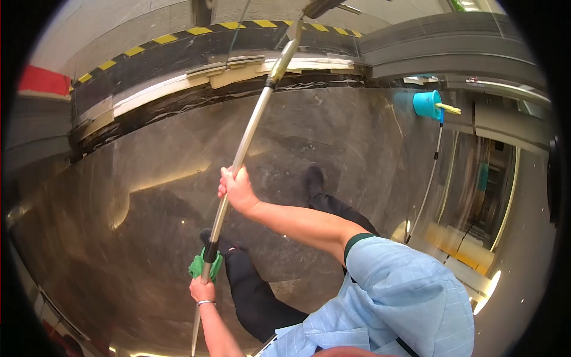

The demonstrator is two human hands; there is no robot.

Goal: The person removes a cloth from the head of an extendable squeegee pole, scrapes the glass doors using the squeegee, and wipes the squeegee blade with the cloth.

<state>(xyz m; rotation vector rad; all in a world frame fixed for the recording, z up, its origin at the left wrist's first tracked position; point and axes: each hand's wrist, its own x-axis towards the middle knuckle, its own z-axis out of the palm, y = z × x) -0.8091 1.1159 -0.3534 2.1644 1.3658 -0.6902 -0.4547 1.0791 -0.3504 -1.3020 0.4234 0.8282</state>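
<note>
A long silver pole [250, 134] runs diagonally from the lower left to the top centre, with black joints along it. My right hand [237, 189] is wrapped round its middle. Lower down, my left hand [203, 290], with a bracelet at the wrist, grips the same pole. A crumpled green cloth [196, 266] lies against the pole just above my left hand; how it is held there is unclear. At the top, the pole reaches a dark head [320, 7], partly cut off by the view.
Dark shiny floor [285, 128] surrounds my feet. A turquoise bucket [424, 105] stands at the upper right with a yellow item [449, 109] at its mouth and a thin pole [429, 172] beside it. Yellow-black striping [199, 30] marks a ledge at the top.
</note>
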